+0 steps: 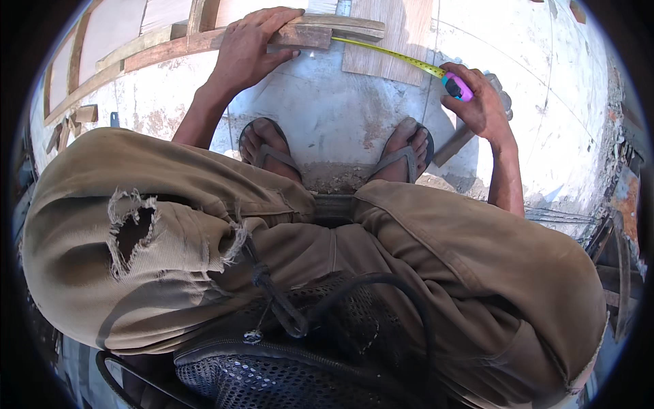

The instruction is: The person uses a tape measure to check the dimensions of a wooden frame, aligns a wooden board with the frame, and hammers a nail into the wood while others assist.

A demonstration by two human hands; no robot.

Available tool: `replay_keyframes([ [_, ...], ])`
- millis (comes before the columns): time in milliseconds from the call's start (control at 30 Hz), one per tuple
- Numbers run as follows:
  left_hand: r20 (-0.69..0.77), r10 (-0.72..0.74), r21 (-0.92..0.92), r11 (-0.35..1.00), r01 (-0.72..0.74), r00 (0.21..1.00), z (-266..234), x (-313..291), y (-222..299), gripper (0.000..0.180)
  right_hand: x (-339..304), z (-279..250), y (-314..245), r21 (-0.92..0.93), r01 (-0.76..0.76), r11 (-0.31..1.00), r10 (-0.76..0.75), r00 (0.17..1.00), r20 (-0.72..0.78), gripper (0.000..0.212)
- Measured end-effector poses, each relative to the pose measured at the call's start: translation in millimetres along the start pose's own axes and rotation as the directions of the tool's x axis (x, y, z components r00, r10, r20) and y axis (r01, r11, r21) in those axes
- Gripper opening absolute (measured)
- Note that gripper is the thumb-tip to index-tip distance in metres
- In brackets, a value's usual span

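My left hand (252, 51) lies across the end of a wooden batten (310, 37), its fingers over the far side and its thumb along the near side. A second, paler wooden strip (357, 27) runs just behind that batten. In my right hand (480, 109) is a tape measure (456, 86) with a pink and teal case, fingers closed around it. Its yellow blade (392, 53) is pulled out and reaches leftward to the batten's end. Partly hidden under my right hand, a hammer (453, 146) with a wooden handle lies on the floor.
A wooden frame (153, 58) with pale panels stretches across the far left. A wood-grain board (385, 61) lies beneath the tape blade. Short wood offcuts (71, 126) sit at the left. My sandalled feet (272, 146) stand on the stained pale floor (327, 126); debris (620, 238) lines the right edge.
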State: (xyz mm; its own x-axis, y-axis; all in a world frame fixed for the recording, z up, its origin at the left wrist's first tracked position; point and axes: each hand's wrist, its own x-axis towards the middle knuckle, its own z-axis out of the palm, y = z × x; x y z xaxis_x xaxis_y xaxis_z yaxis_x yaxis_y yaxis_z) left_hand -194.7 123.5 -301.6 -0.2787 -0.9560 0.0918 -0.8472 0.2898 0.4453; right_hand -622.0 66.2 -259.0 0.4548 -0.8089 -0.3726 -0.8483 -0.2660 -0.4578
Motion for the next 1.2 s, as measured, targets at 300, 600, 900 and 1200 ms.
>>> replay_keyframes([
  [300, 0.053, -0.084, 0.024, 0.996, 0.083, 0.995, -14, -2, 20, 0.067, 22, -22, 11, 0.164, -0.082, 0.983, 0.045, 0.975, 0.217, 0.058],
  [600, 0.048, -0.068, 0.030, 0.997, 0.066, 0.997, -13, -4, 17, 0.065, 31, -51, -18, 0.142, -0.156, 0.977, 0.105, 0.943, 0.316, 0.057],
  [900, 0.072, -0.092, 0.047, 0.995, 0.089, 0.993, -15, -5, 21, 0.065, 39, -48, -8, 0.147, -0.134, 0.980, 0.082, 0.946, 0.313, 0.059],
  [1200, 0.054, -0.070, 0.046, 0.997, 0.067, 0.996, -15, -4, 23, 0.063, 38, -46, -9, 0.132, -0.142, 0.981, 0.100, 0.954, 0.283, 0.058],
])
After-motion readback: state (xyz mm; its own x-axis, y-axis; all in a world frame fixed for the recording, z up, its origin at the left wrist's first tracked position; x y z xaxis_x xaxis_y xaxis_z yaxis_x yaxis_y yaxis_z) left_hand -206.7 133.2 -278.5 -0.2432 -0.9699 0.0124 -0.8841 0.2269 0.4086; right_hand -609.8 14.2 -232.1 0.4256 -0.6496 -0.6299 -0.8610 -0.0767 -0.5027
